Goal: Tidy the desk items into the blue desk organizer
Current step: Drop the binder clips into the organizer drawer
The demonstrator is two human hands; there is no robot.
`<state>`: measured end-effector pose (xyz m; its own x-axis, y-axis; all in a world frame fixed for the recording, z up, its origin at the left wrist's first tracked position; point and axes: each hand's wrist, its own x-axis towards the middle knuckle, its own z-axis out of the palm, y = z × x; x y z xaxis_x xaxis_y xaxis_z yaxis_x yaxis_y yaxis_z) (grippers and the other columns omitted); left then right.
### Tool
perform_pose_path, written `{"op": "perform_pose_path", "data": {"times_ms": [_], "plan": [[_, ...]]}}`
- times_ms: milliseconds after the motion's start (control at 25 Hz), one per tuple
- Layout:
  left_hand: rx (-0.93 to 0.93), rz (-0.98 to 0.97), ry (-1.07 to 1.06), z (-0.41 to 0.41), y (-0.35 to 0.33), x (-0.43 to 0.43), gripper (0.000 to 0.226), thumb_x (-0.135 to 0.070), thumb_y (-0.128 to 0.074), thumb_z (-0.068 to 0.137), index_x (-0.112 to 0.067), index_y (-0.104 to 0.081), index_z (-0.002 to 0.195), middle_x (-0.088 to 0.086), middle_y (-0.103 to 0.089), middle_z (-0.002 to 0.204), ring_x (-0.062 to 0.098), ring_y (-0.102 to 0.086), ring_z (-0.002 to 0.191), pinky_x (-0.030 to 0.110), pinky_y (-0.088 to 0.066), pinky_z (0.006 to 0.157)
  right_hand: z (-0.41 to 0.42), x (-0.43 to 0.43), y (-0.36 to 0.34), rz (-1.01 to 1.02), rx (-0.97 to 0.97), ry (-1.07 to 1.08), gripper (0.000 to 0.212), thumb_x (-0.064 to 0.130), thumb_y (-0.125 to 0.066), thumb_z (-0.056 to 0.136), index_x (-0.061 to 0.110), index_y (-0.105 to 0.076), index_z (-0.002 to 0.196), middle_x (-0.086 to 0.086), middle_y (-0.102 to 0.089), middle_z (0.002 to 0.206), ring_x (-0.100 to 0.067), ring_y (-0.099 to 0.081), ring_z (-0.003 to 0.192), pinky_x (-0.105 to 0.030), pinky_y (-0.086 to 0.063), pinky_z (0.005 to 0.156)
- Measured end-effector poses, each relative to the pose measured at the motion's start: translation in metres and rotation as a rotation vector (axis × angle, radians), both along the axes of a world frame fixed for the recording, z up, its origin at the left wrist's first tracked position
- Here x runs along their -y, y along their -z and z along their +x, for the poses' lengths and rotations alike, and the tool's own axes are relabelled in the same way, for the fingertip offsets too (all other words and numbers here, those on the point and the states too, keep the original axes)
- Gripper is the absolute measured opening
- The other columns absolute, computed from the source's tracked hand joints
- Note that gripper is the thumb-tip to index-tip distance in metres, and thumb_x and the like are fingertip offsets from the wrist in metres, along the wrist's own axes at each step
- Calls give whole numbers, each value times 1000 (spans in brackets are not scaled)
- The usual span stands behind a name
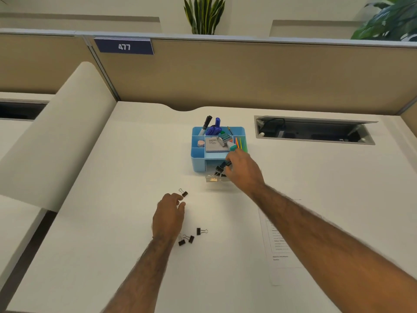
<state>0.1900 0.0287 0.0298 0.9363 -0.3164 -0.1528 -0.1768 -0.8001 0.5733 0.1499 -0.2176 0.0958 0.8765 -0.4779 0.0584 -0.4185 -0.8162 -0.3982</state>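
Your right hand (242, 171) is at the front of the organizer (217, 147), at its low front opening. Its fingers pinch a black clip (220, 169). A clear drawer (215, 178) sits pulled out just below that clip, in front of the organizer.

Your left hand (169, 216) hovers over the table (112, 222), well in front of the organizer and to its left. Its fingers are curled, thumb and forefinger close together, holding nothing that you can see. One clip (184, 192) lies just beyond the fingertips, apart from them.

Three more clips lie on the table farther from the organizer, beside your left wrist: one (200, 231) to the right, one (189, 238) in the middle, one (181, 242) nearest the wrist.

The organizer stands near the back of the table. Its rear compartments hold markers (213, 128). Its middle compartment holds a grey pad (214, 144) with a stapler-like item (226, 141) lying across it. Its right compartment holds coloured sticks (240, 143).

A printed sheet (277, 240) lies on the table in front of the organizer and to its right, partly under your right forearm.
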Motion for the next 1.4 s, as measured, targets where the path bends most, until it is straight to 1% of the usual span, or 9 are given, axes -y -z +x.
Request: {"op": "perform_pose_path", "data": {"times_ms": [160,240,360,480,640,840,1120,1320,1400], "plan": [[18,45,47,6,0,-5,28,-24,-52,97,-29,-58,124,-5,-53,118,19,-53,109,36,-50,80,-7,-21,3,5,54,-9,15,26,-61,94,18,-65,107,0,-59,107,-14,-56,94,-31,-56,77],[32,125,143,13,0,0,39,-20,-50,97,-31,-51,135,-2,-49,124,21,-50,113,38,-51,80,-26,-49,17,46,61,-107,16,25,-60,94,20,-65,109,2,-59,108,-15,-57,97,-31,-54,79],[22,234,281,25,4,7,50,-11,-46,96,-30,-45,143,2,-47,127,23,-47,115,38,-50,81,-61,-92,48,109,-141,-364,25,29,-59,93,21,-61,116,1,-56,113,-20,-54,105,-36,-49,84],[25,298,340,33,10,10,47,-8,-42,96,-26,-49,139,4,-49,125,24,-47,113,36,-46,80,-74,-115,69,59,-316,-481,25,29,-58,90,16,-60,110,-5,-54,108,-27,-54,101,-39,-44,79],[49,325,338,37,9,13,34,-6,-40,96,-19,-56,122,4,-53,116,23,-50,105,32,-41,70,-71,-126,75,22,-329,-460,17,24,-58,89,11,-59,101,-8,-54,104,-29,-52,97,-39,-40,75],[37,320,327,35,9,12,27,-9,-42,94,-18,-58,114,2,-56,110,23,-52,100,33,-43,71,-70,-130,76,14,-310,-417,13,13,-49,89,7,-58,96,-11,-55,101,-33,-54,94,-40,-35,69],[38,296,315,27,8,8,15,-29,-52,88,-19,-55,98,0,-60,98,25,-55,91,34,-42,70,-43,-71,28,23,-26,-134,16,25,-58,91,17,-61,105,-1,-57,105,-18,-53,93,-36,-52,78],[16,134,256,19,-6,11,17,-38,-54,91,-23,-56,99,-6,-58,99,20,-56,92,34,-45,71,1,-22,1,-55,-85,-48,22,30,-63,92,17,-64,110,-1,-58,105,-14,-53,88,-27,-47,68],[29,79,251,16,-14,14,16,-40,-55,92,-26,-56,100,-9,-57,98,15,-56,90,32,-46,71,7,-16,2,-62,-117,-59,25,33,-64,91,19,-64,112,-1,-59,108,-12,-52,89,-28,-50,71]]}}
